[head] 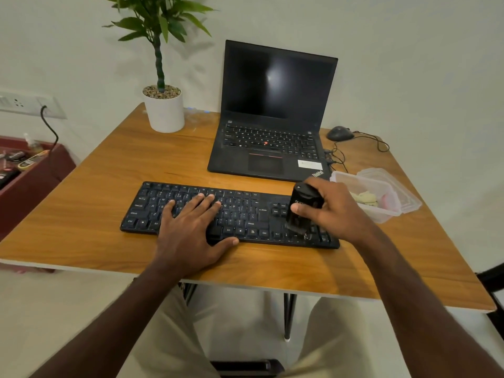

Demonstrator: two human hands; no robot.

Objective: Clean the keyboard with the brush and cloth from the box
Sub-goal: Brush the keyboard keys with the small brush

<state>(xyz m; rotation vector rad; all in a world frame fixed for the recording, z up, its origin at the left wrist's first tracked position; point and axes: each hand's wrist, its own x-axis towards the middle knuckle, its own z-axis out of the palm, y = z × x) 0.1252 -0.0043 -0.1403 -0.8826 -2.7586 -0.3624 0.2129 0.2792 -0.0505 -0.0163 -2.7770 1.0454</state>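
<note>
I see the left hand (pixel 191 227) spread flat, gripping nothing, on the flat black plastic keyboard (pixel 245 214) lying on the wood-grain table (pixel 109 173), while the right hand (pixel 327 211) clasps a stubby black brush (pixel 301 207), bristles down on the keyboard's right end, beside the clear plastic box (pixel 381 211).

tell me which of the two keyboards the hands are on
The separate black keyboard at the desk's front: the left hand lies flat on it, the right hand holds the brush over its right end. The laptop behind it is untouched.
</note>
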